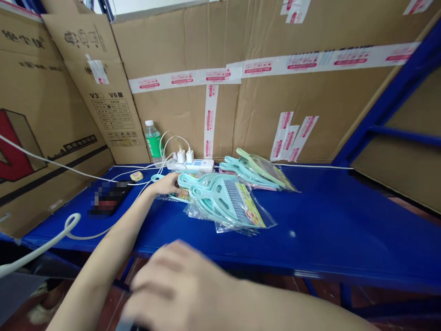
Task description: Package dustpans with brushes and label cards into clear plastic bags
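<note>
My left hand (168,185) reaches across to the back of the blue table, its fingers closed at the handle end of a pile of light-blue dustpan-and-brush sets (215,200) in clear plastic bags. Some of its fingers are hidden behind the handles. Behind and to the right lies a second group of bagged sets (253,172), with a pale green one on top. My right hand (182,287) is close to the camera, low in front of the table edge, and smeared by motion. Its fingers look bent, but whether they hold anything does not show.
On the blue table (327,220) stand a power strip (193,164) with white chargers and a green-labelled bottle (154,140). White cables cross the left side, near a dark object (112,197) and a small yellowish item (137,176). Taped cardboard (172,110) walls the back.
</note>
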`<state>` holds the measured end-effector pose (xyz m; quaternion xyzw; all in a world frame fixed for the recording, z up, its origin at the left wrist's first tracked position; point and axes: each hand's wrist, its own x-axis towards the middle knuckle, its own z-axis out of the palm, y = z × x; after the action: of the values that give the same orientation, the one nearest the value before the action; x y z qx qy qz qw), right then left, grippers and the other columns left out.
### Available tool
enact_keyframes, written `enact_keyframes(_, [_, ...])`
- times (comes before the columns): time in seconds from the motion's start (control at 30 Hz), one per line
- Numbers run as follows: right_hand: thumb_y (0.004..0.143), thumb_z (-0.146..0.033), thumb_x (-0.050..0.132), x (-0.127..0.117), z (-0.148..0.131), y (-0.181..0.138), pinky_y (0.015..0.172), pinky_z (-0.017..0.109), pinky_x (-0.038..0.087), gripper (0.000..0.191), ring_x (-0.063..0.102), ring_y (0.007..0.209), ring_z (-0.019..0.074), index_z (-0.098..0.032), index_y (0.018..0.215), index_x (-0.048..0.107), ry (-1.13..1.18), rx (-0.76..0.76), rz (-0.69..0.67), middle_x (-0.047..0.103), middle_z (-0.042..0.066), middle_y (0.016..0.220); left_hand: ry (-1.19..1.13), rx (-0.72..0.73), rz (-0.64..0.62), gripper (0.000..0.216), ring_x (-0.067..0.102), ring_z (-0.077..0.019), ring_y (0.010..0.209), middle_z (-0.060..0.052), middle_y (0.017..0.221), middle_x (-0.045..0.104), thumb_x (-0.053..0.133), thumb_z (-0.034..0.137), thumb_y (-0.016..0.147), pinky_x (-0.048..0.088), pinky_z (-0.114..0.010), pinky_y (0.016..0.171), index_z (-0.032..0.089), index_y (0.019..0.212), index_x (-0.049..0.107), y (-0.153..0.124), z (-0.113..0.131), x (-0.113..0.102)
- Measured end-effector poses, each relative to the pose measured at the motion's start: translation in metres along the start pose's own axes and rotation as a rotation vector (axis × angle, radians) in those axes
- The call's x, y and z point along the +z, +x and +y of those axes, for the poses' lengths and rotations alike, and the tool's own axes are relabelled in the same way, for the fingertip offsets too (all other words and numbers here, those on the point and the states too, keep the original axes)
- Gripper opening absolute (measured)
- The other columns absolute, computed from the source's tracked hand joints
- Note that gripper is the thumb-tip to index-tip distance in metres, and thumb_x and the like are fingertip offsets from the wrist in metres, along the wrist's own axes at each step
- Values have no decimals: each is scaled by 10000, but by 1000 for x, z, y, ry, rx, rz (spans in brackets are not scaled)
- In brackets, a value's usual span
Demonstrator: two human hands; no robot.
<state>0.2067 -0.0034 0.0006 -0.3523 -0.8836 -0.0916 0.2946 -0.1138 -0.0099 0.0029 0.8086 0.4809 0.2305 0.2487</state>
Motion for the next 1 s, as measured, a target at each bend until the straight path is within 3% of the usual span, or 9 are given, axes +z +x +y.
enact_keyframes(0.17, [893,-532,515,-12,42,-1,986,623,421,625,506,1259,405,-303,1469,434,-85,105,-17,568,125,1388,9,22,-34,444,646,-199,770,-41,856,739,805,442,652,517,-283,715,124,939,689,-4,4,-5])
enact_keyframes(0.3, [922,-506,453,-11,58,-1,1000,605,420,620,503,1277,389,-262,1490,399,-110,160,-41,565,150,1390,12,32,-75,434,658,-213,853,-48,935,747,807,410,673,511,-285,785,130,988,701,-6,12,-6])
enact_keyframes(0.63, [881,-501,562,19,62,25,1000,552,474,556,559,1254,370,-279,1390,543,-140,176,-167,505,124,1479,32,85,-137,362,651,-207,781,-53,888,724,766,429,725,502,-268,702,137,919,675,-6,16,-5])
enact_keyframes(1.0, [904,-383,529,22,60,27,888,555,556,505,634,1149,393,-311,1403,528,-149,212,-243,426,112,1541,42,147,-194,271,629,-184,767,-33,874,686,743,353,752,482,-261,691,153,919,671,-3,33,8])
